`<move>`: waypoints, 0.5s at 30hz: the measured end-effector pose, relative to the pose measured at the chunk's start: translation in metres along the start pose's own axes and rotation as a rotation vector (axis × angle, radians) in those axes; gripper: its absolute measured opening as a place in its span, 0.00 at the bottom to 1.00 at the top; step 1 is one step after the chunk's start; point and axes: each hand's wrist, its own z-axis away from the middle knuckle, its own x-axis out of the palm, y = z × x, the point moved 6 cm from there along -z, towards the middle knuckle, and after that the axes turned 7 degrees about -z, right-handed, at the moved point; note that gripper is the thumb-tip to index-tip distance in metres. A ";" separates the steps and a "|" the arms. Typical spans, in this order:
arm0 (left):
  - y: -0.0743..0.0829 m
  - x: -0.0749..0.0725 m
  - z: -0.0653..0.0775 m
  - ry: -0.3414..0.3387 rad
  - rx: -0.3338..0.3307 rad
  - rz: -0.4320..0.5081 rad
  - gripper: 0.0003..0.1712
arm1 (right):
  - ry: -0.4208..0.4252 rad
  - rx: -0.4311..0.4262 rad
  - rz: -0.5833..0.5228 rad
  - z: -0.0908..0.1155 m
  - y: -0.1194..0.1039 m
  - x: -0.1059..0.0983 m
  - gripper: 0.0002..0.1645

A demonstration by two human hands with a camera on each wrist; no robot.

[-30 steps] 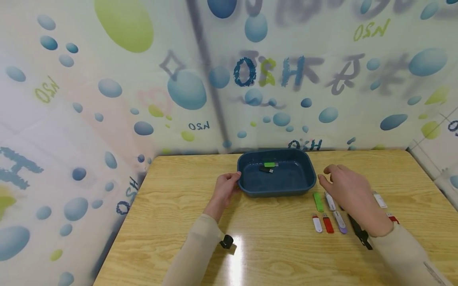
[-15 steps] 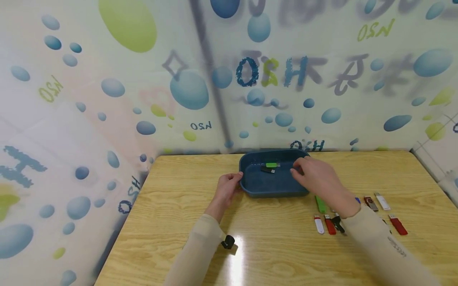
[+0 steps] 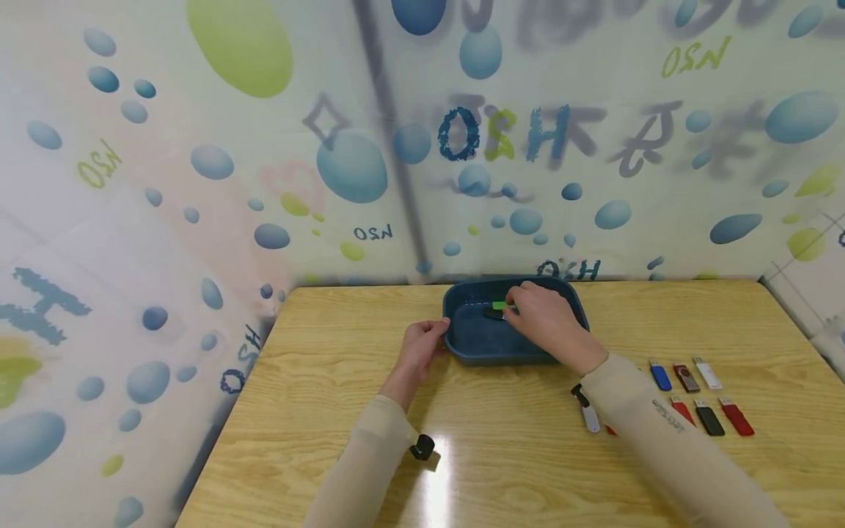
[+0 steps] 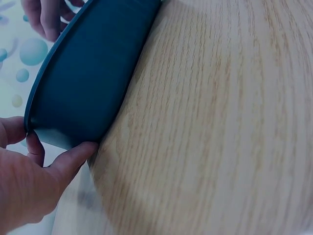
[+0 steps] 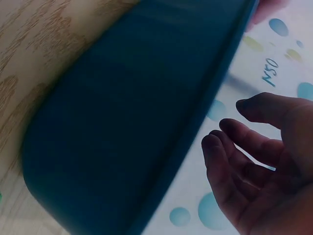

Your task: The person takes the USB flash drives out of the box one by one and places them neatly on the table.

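Observation:
A dark blue rectangular plastic tray (image 3: 482, 341) sits at the back of the table in the head view. My left hand (image 3: 422, 345) grips its left end, thumb at the rim and fingertips against the outer wall (image 4: 93, 78) in the left wrist view. Inside lie a green USB stick (image 3: 498, 305) and a black USB stick (image 3: 490, 313). Over the tray's middle is my right hand (image 3: 544, 319), fingertips overlapping those sticks in the head view. Seen from the right wrist, its loosely bent fingers (image 5: 215, 152) stand apart from the thumb with nothing between them.
Right of the tray, USB sticks lie in two rows on the wooden table (image 3: 317, 425), among them a blue one (image 3: 660, 376), a white one (image 3: 708, 374) and a dark red one (image 3: 737, 418). The right forearm covers others. A patterned wall (image 3: 297, 242) stands behind the table.
My right hand has moved left from beside the tray to over its middle, uncovering USB sticks on the right of the table. The left hand has stayed at the tray's left end.

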 end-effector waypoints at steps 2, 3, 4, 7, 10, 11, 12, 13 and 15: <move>0.000 0.000 0.000 0.004 0.002 -0.003 0.19 | 0.003 -0.013 0.004 -0.003 -0.002 0.004 0.11; 0.000 0.000 0.000 0.006 0.005 -0.003 0.19 | 0.006 -0.022 0.008 -0.005 -0.003 0.005 0.11; 0.000 0.000 0.000 0.008 0.002 -0.003 0.18 | 0.006 -0.031 0.012 -0.006 -0.003 0.007 0.11; 0.000 0.000 0.001 0.014 0.009 -0.007 0.18 | -0.012 -0.044 0.009 -0.012 -0.006 0.012 0.09; 0.001 0.001 0.001 0.016 0.013 -0.011 0.19 | -0.047 -0.050 0.021 -0.019 -0.008 0.019 0.08; 0.001 0.001 0.001 0.015 0.014 -0.012 0.19 | -0.063 -0.052 0.026 -0.021 -0.009 0.021 0.07; 0.001 0.001 0.001 0.015 0.018 -0.013 0.19 | -0.078 -0.056 0.033 -0.023 -0.010 0.024 0.07; 0.001 0.001 0.001 0.014 0.016 -0.013 0.19 | -0.092 -0.061 0.041 -0.025 -0.010 0.026 0.07; 0.001 0.000 0.001 0.014 0.014 -0.012 0.19 | -0.116 -0.069 0.052 -0.027 -0.012 0.031 0.06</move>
